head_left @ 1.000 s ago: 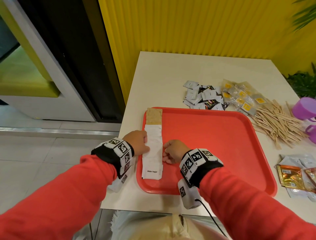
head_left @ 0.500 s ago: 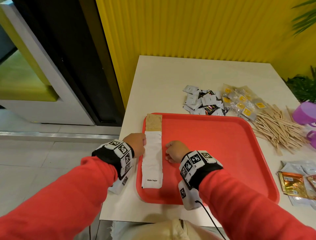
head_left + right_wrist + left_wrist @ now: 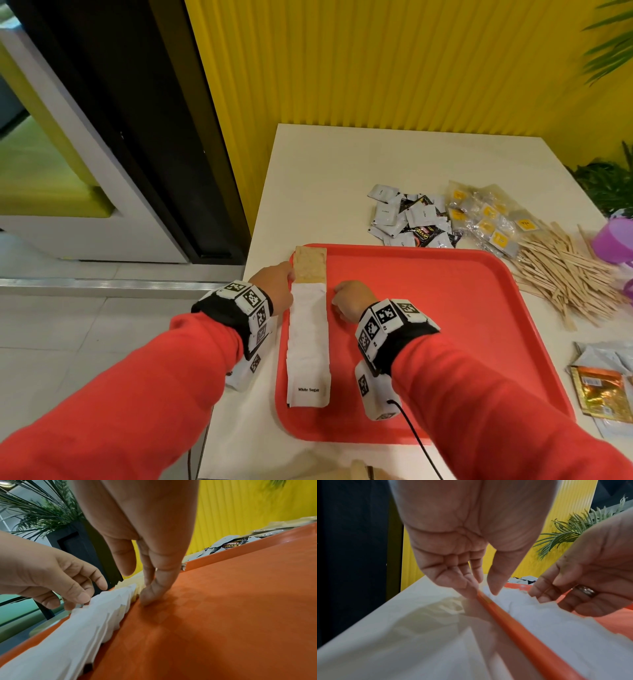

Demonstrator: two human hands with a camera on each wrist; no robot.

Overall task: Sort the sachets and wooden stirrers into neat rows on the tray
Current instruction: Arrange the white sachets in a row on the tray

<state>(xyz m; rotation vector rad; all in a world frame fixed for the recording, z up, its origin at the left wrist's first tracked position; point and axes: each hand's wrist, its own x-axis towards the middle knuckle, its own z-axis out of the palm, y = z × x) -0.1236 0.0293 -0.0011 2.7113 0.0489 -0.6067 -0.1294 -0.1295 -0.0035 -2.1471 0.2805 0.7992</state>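
A row of overlapping white sugar sachets lies along the left side of the red tray, with brown sachets at its far end. My left hand stands against the row's left edge by the tray rim, its fingers straight and pointing down. My right hand flanks the row on the right, and its fingertips press on the tray floor beside the sachets. Neither hand holds anything. A heap of wooden stirrers lies on the table right of the tray.
Beyond the tray's far edge lie a pile of small white and black sachets and clear packets with yellow labels. Gold sachets lie at the right edge, and a purple cup stands behind the stirrers. The table's left edge runs just beside the tray.
Both hands have slid along the row away from me, from the white sachets up to where the brown ones begin. The row itself stays in place.
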